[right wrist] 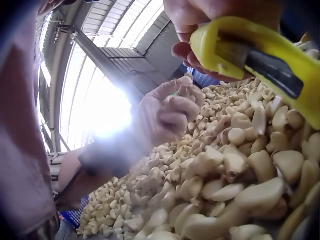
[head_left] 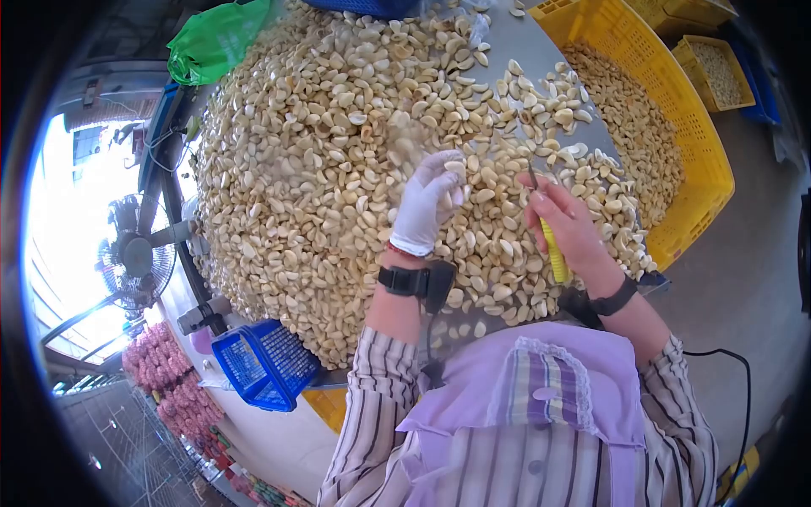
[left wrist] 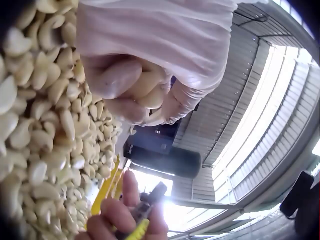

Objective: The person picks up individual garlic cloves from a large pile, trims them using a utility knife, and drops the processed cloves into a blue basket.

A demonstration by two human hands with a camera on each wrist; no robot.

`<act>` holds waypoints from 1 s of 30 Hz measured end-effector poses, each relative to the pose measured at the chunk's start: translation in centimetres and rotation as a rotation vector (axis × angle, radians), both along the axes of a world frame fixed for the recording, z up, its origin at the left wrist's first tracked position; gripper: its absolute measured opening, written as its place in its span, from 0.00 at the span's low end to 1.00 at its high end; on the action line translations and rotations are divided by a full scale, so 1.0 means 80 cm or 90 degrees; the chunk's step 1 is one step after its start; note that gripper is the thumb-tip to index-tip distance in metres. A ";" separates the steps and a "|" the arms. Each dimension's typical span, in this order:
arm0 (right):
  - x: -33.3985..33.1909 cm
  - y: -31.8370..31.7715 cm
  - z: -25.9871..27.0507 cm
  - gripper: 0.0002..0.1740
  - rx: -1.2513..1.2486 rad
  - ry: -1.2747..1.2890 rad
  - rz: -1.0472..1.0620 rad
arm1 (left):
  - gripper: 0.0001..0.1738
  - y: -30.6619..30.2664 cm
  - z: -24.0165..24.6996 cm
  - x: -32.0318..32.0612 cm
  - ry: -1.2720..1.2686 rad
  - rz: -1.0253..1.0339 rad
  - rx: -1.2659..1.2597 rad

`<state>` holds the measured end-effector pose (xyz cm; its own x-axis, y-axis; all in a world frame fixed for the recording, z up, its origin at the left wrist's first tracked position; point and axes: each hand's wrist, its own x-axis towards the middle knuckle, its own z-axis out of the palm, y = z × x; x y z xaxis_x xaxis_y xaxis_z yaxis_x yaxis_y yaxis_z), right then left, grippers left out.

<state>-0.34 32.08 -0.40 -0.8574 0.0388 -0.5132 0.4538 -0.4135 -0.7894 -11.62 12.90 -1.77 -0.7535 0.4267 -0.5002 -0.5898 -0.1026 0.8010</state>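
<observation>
A broad heap of pale peeled garlic cloves (head_left: 321, 186) covers the table under both hands. My left hand (head_left: 427, 203), in a thin white glove, is raised over the heap with its fingers curled round a garlic clove (head_left: 456, 167). In the left wrist view, cloves (left wrist: 149, 84) show between the gloved fingers. To its right, my right hand (head_left: 570, 221) is bare and grips a yellow-handled utility knife (head_left: 553, 252), its narrow tip pointing away from the body. The right wrist view shows the yellow handle (right wrist: 220, 47) close up, above the cloves.
A yellow crate (head_left: 697, 182) full of darker pieces stands at the right, beside the table edge. At the lower left is a blue basket (head_left: 258, 367). A green plastic bag (head_left: 218, 42) lies at the far left, and a fan (head_left: 135, 253) stands beyond the table's left side.
</observation>
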 end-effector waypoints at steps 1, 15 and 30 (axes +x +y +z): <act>0.000 -0.004 0.000 0.22 0.001 -0.001 0.001 | 0.18 0.001 0.004 0.008 -0.058 0.021 0.051; 0.004 -0.015 0.013 0.35 0.225 0.144 0.205 | 0.17 0.009 0.020 0.053 -0.103 0.030 0.226; 0.013 -0.042 0.014 0.39 0.350 0.228 0.283 | 0.08 -0.019 0.027 0.087 -0.127 0.060 0.151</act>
<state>0.73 28.70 0.68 -0.9612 -0.1786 -0.2101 0.1648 0.2388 -0.9570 -4.65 11.40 0.41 -0.6923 0.4824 -0.5366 -0.7118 -0.3344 0.6177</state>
